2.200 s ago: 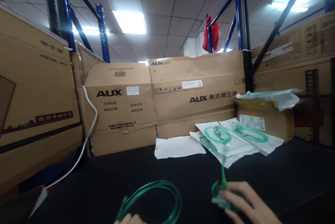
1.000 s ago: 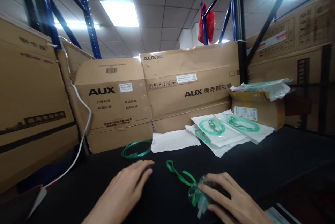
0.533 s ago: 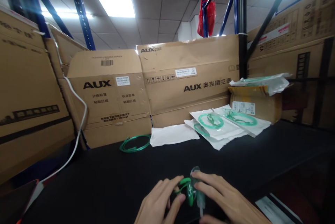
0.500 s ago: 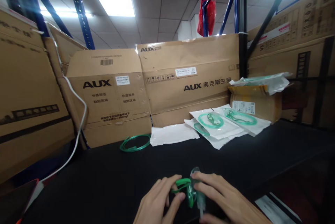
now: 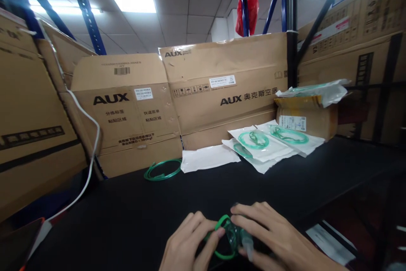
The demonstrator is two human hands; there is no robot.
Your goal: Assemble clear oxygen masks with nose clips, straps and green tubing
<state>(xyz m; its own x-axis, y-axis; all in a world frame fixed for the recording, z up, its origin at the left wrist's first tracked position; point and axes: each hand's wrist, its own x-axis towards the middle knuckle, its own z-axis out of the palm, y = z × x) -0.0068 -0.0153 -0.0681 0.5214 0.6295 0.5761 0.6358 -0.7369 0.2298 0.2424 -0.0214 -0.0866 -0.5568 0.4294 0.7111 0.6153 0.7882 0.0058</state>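
Low in the middle of the view, a clear, green-tinted breathing mask (image 5: 232, 237) is between my hands above the black table. My left hand (image 5: 192, 241) has its thumb and fingers closed on the mask's green strap (image 5: 226, 256), which stands out in a loop. My right hand (image 5: 269, 235) grips the mask body from the right, with its fingers over the top. A translucent connector (image 5: 247, 243) points down beneath those fingers. Part of the mask is hidden by the right fingers. Farther back, a coil of green tubing (image 5: 162, 170) lies on the table, apart from both hands.
White pouches with green tubing (image 5: 253, 140) lie at the back right, beside a flat white pouch (image 5: 211, 159). A small carton (image 5: 307, 112) bears another pouch. Large cardboard sheets (image 5: 127, 114) wall the black table (image 5: 127, 216). A white cable (image 5: 95, 135) hangs at left.
The green strap has opened from a narrow bundle into a wider loop at my left fingers. The mask and its connector have turned slightly in my right hand. The view has shifted a little.
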